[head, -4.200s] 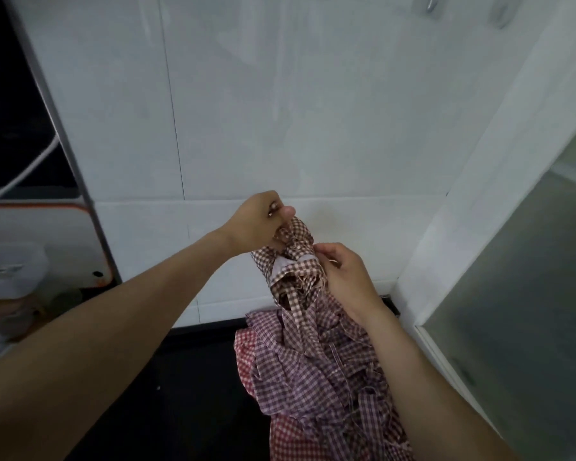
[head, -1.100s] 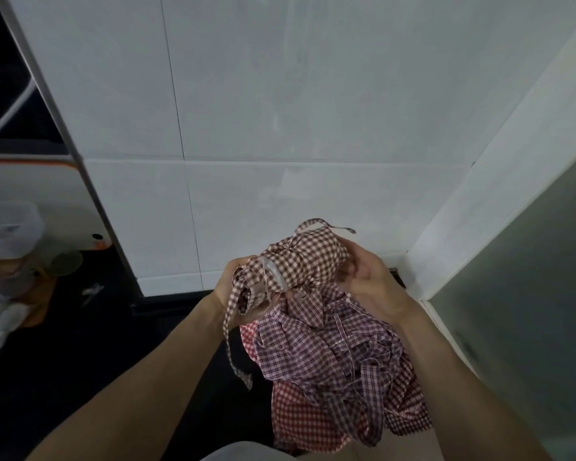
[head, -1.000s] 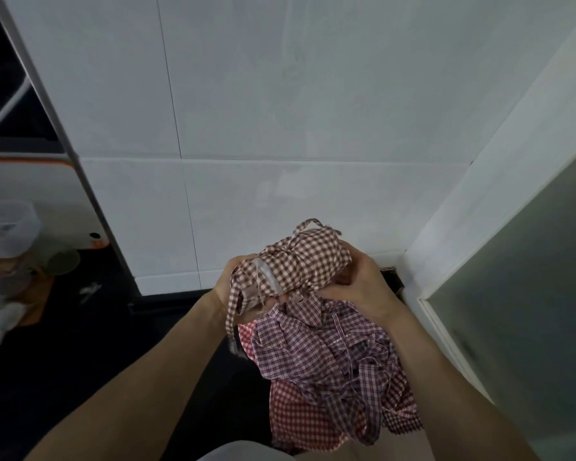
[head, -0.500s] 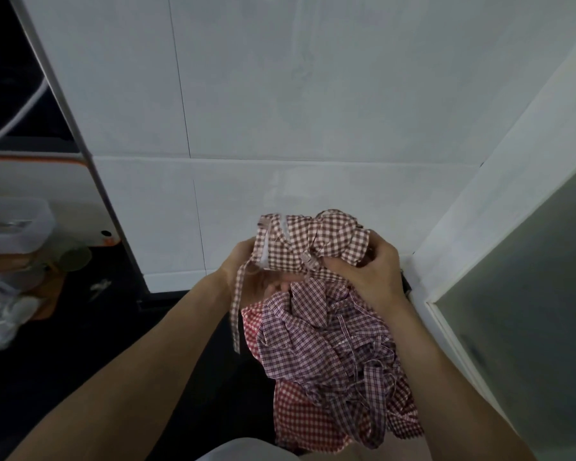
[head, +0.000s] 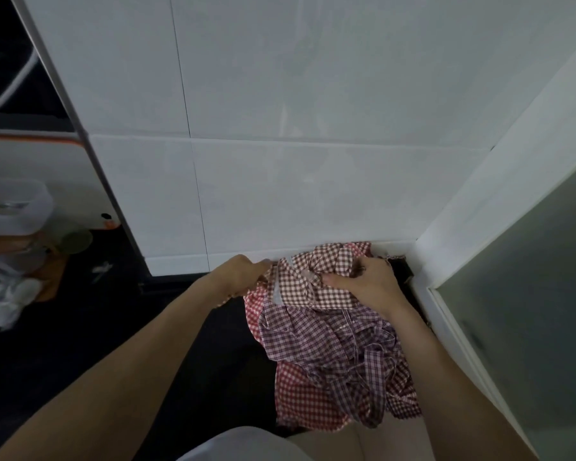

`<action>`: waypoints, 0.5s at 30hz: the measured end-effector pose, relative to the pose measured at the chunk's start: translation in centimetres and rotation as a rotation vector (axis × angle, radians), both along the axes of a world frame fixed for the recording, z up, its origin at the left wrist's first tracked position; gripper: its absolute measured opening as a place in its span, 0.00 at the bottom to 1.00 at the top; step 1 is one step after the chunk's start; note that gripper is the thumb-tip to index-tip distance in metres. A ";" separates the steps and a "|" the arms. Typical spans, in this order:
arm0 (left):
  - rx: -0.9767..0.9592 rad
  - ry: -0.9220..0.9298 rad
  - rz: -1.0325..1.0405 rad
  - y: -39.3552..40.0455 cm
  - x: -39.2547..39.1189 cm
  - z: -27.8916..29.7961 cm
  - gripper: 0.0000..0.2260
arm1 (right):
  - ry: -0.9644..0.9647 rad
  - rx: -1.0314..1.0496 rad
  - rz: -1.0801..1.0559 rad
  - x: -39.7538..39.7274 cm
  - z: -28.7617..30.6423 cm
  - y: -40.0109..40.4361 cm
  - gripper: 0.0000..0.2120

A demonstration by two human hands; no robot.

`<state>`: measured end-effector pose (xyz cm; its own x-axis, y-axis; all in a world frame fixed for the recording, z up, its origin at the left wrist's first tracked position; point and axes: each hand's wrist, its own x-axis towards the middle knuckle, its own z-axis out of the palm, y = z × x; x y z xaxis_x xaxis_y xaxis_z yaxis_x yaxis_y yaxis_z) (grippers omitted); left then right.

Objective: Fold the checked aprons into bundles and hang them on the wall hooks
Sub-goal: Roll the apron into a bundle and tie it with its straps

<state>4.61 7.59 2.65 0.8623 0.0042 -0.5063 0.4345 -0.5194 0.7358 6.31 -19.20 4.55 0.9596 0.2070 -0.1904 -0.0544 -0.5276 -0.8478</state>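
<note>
A white tiled wall (head: 313, 94) filled most of the view, meeting a white door frame (head: 479, 211) on the right. Below it lay a dark bench (head: 197, 377). On the bench, in the corner by the wall, sat a heap of checked aprons (head: 330, 354), red and purplish, with loose ties trailing. On top of the heap, against the foot of the wall, was a brown checked apron bundle (head: 313, 281). The person's right hand (head: 366, 284) lay over the bundle's right side, fingers curled into the cloth, gripping it. The left hand (head: 240, 274) was at the bundle's left edge, fingers closed on the fabric there. At far left stood a white plastic container (head: 10, 207) above some crumpled clear plastic (head: 4, 294).
</note>
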 end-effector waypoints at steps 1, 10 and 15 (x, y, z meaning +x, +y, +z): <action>0.109 -0.029 -0.055 0.2 0.0 -0.3 0.24 | 0.015 -0.042 0.001 -0.1 -0.6 0.2 0.17; 0.572 -0.138 -0.534 -0.1 -1.7 -1.4 0.16 | 0.193 -0.192 0.084 -3.1 -8.3 3.0 0.29; 0.415 -0.120 -0.510 1.0 -3.4 -4.4 0.16 | 0.346 -0.236 0.173 -5.1 -13.7 5.3 0.49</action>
<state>1.18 8.57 -1.79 0.8583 -0.2451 -0.4509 -0.0127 -0.8885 0.4587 1.26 -13.93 -9.17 0.7862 0.2712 -0.5552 -0.2075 -0.7304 -0.6507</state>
